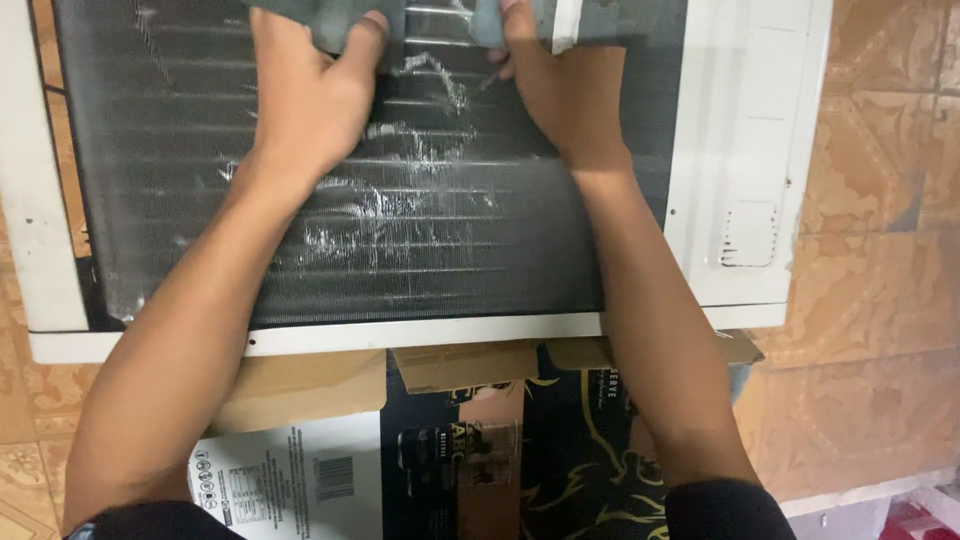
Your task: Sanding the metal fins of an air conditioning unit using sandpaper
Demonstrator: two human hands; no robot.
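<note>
At the frame's top edge, where a grey cloth [330,20] is mostly cut off, I see my left hand [305,100] and right hand [560,85] with fingers clamped on it, pressing it against the air conditioner's [745,150] dark, finely ribbed, scuffed fins [400,230] above flattened cardboard [300,385].

The top edge of the picture cuts off the grey cloth [330,22] under my left hand [310,100], so its full size is lost. My right hand [560,90] hides its own fingertips behind the cloth. My forearms cover parts of the coil fins [420,230]. The cardboard box [470,440] runs past the bottom edge.
</note>
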